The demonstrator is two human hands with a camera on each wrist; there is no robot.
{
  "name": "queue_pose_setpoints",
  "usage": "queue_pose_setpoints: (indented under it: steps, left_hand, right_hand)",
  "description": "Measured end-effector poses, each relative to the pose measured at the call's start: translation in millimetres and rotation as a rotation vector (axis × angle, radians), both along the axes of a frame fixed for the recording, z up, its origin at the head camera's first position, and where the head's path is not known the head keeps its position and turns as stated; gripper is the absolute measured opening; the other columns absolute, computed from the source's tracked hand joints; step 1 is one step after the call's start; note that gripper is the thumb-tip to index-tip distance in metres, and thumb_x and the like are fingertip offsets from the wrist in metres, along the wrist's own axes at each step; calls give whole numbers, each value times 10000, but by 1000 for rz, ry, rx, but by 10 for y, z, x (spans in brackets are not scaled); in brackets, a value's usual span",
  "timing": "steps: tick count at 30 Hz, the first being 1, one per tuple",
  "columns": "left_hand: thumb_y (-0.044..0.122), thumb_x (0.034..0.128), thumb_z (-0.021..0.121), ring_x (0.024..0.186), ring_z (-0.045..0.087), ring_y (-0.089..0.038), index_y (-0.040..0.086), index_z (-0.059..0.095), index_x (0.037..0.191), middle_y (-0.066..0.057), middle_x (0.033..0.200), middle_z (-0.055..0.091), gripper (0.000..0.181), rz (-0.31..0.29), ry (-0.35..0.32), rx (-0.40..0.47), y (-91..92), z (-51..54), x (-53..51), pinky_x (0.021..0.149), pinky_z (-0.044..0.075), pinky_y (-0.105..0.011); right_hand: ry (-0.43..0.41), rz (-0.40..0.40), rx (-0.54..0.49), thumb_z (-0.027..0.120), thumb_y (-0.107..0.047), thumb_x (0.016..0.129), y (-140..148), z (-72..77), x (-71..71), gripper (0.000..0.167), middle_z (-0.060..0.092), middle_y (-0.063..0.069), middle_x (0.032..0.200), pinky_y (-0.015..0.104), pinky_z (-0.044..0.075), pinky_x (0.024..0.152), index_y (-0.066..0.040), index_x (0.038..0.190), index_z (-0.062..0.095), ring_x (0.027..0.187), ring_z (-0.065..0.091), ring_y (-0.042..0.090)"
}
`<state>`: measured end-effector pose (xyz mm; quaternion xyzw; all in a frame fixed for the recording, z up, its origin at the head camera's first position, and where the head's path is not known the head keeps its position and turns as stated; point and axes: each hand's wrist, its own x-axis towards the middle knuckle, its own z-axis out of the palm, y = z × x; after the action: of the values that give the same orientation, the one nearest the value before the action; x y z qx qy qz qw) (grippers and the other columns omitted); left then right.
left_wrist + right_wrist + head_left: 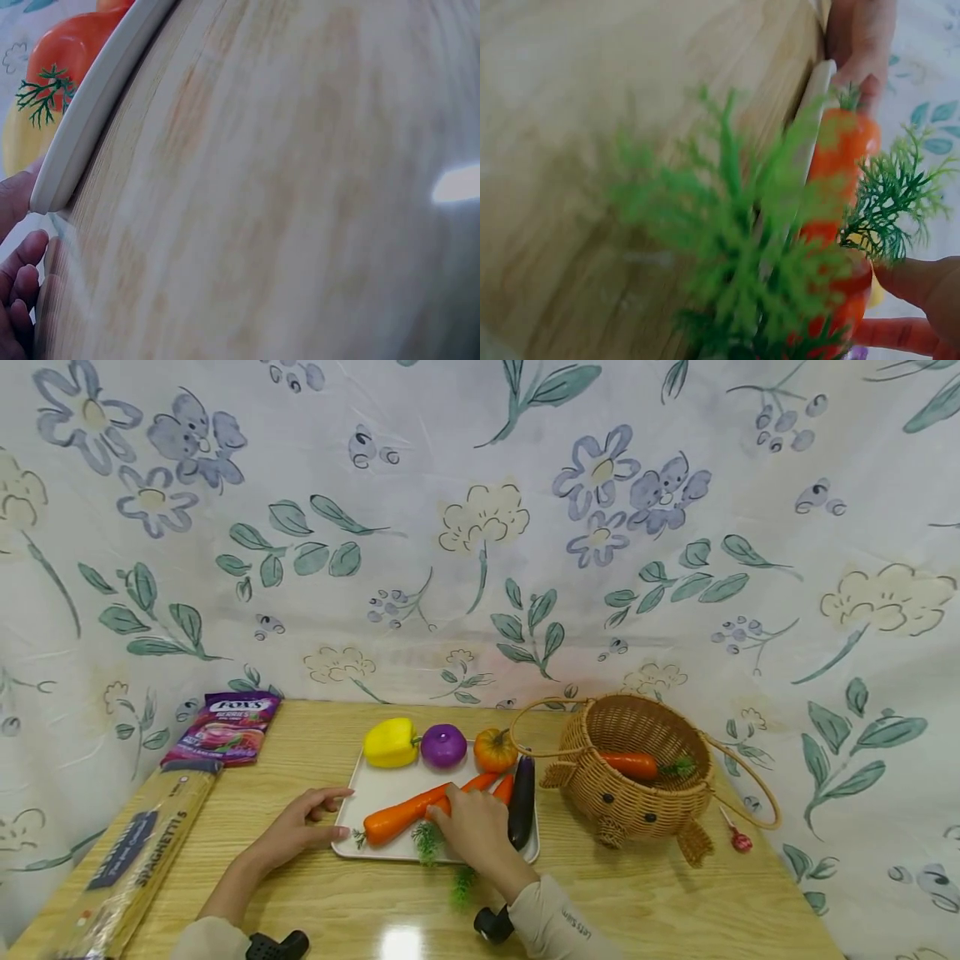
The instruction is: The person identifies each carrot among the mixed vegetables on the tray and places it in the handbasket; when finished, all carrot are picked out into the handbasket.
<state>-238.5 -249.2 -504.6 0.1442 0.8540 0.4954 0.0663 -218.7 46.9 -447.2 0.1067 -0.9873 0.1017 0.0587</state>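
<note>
A white tray (360, 852) holds several toy vegetables. My right hand (480, 831) reaches over it and grips an orange carrot (431, 810) with thumb and fingers; most of that carrot is hidden. In the right wrist view its thumb and a finger (900, 334) lie at the carrot's side, behind blurred green leaves (735, 225). Another carrot (393, 820) lies in front, and a further one (504, 789) beside the dark eggplant (521, 802). My left hand (296, 828) touches the tray's left edge, fingers loosely bent, thumb at the rim.
Along the tray's back sit a yellow pepper (390, 743), a purple vegetable (443, 747) and a pumpkin (495, 750). To the right stands a wicker basket (622, 810) with a carrot (630, 766) inside; a red lollipop (741, 841) lies beyond. Spaghetti (142, 852) and a candy bag (225, 727) lie left.
</note>
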Motion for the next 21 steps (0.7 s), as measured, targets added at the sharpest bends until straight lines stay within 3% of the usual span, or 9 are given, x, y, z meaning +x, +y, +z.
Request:
queue_pose_setpoints:
  steps: [6,13,21]
  left_hand:
    - [190,867,754,903,370,-196,63,566,1368,-109,1078,494,550,2,12,7,0,-14,5,736,318,-271]
    - [198,858,763,912,377,-213,65,570,1367,-116,1084,501,561,8,1,9,10,-30,-9,747,325,-273]
    - [194,853,767,897,377,-203,60,579,1353,-108,1060,501,551,11,26,0,5,-35,1,740,321,-272]
  right_hand:
    - [-3,30,28,577,-575,934,-78,-25,79,432,633,55,746,401,464,617,-191,1099,687,679,607,249]
    - [113,-2,56,674,-463,910,-152,-82,151,294,643,85,775,401,464,636,-213,1065,661,677,613,259]
    - [164,-41,45,745,-428,843,-187,-122,165,439,549,56,617,365,427,557,-66,1073,650,560,573,234]
